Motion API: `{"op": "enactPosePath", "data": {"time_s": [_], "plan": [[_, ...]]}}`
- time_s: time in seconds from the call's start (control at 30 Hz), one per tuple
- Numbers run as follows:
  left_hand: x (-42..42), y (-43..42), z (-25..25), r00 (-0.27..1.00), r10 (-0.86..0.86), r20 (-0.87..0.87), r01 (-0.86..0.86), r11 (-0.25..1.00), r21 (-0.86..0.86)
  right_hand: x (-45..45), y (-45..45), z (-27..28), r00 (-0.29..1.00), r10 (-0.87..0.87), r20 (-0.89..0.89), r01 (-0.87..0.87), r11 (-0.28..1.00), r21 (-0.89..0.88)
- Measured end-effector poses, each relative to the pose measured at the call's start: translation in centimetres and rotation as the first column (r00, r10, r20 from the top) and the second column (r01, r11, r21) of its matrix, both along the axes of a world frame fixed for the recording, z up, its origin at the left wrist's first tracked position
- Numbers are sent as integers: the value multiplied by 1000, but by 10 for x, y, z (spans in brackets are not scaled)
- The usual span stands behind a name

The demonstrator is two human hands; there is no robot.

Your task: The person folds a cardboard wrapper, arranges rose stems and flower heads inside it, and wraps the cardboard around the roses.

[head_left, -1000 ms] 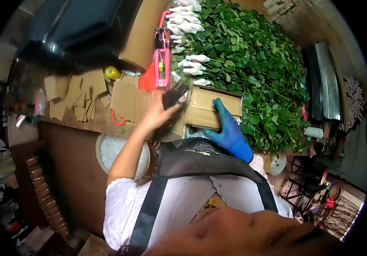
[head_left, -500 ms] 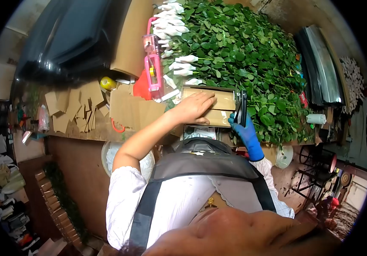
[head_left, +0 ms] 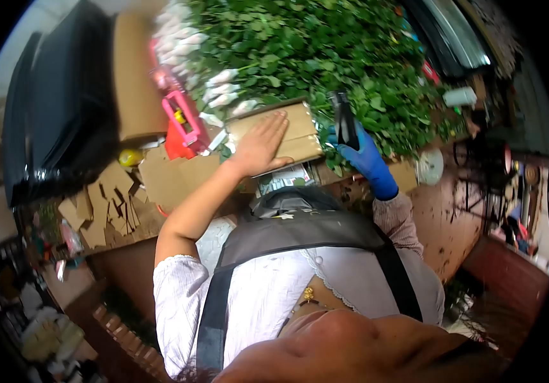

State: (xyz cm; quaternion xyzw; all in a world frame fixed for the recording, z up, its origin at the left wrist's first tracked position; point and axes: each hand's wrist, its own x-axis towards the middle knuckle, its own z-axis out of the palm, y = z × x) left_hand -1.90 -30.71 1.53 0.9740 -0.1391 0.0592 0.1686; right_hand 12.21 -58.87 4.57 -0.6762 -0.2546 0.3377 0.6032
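Observation:
My bare left hand (head_left: 260, 143) lies flat on a brown cardboard package (head_left: 300, 131), with its fingers stretched out and together and the thumb apart. Clear tape shows at the package's right end, and it rests at the front of the table. In its blue glove, my right hand (head_left: 362, 153) is closed around a black stapler (head_left: 344, 120). The stapler points up and stands just right of the package, apart from it. Part of my grip is hidden behind the stapler.
Leafy green stems (head_left: 287, 45) cover the back of the table, with white-wrapped flower heads (head_left: 221, 89) at their left ends. A pink tape dispenser (head_left: 183, 118), cardboard pieces (head_left: 111, 195) and yellow tape (head_left: 129, 157) lie left. A white cup-like roll (head_left: 459, 97) is right.
My right hand has drawn the stapler away from the package's right end. My left hand stays on the package. The whole view has shifted and tilted.

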Motion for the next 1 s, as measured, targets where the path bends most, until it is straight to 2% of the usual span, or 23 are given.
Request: {"op": "enactPosePath", "data": {"time_s": [0.03,0.07,0.1,0.17,0.2,0.3,0.33,0.43,0.47,0.6,0.7,0.73,0.77,0.8,0.83,0.87,0.9,0.97,1.0], "plan": [[1,0,1,1000,-3,14,3,1000,19,-4,-3,26,996,91,-2,-91,993,-79],[2,-1,4,1000,-12,19,11,999,46,-11,-4,38,993,96,63,-75,957,-279],[1,-2,4,1000,-14,19,13,998,67,-17,-3,40,967,185,173,-84,877,-473],[1,-2,3,999,-24,31,22,997,72,-21,1,42,852,425,307,-20,612,-791],[1,-1,3,999,-33,27,31,996,80,-23,4,34,813,482,326,17,541,-841],[2,-3,3,999,-35,21,33,996,82,-27,2,17,786,539,302,-32,524,-851],[1,-2,2,999,-33,19,31,997,74,-28,-4,12,815,477,329,-37,609,-792],[0,-1,0,1000,-31,-1,31,998,50,-26,-4,24,940,305,152,-161,791,-590],[0,-1,0,1000,-25,-9,25,999,46,-32,-7,8,915,264,305,-67,845,-530],[-2,1,-4,999,-27,39,25,999,45,-36,-5,-21,889,236,393,33,822,-569],[-4,-2,-9,998,-4,60,4,1000,-8,-30,-4,-2,871,334,360,-11,747,-665],[-5,-4,-11,998,21,62,-16,997,-77,-26,-3,9,861,366,353,-41,742,-669],[-7,-7,-12,999,50,18,-48,992,-113,-26,-4,10,820,361,444,24,754,-657],[-12,-12,-2,994,83,-66,-98,959,-265,-27,-7,11,772,353,529,87,766,-637],[-21,-18,9,984,97,-152,-152,900,-408,-30,-9,12,717,341,609,150,777,-611],[-30,-26,34,940,69,-335,-293,667,-685,-38,-1,28,732,273,624,188,799,-571],[-38,-42,21,951,75,-301,-305,409,-860,-46,14,56,818,264,511,104,806,-583],[-50,-65,26,954,107,-281,-269,-114,-956,-69,39,72,780,210,589,-50,960,-276],[-55,-65,21,964,91,-250,-218,-265,-939,-75,54,86,830,342,441,-225,928,-297]]}}
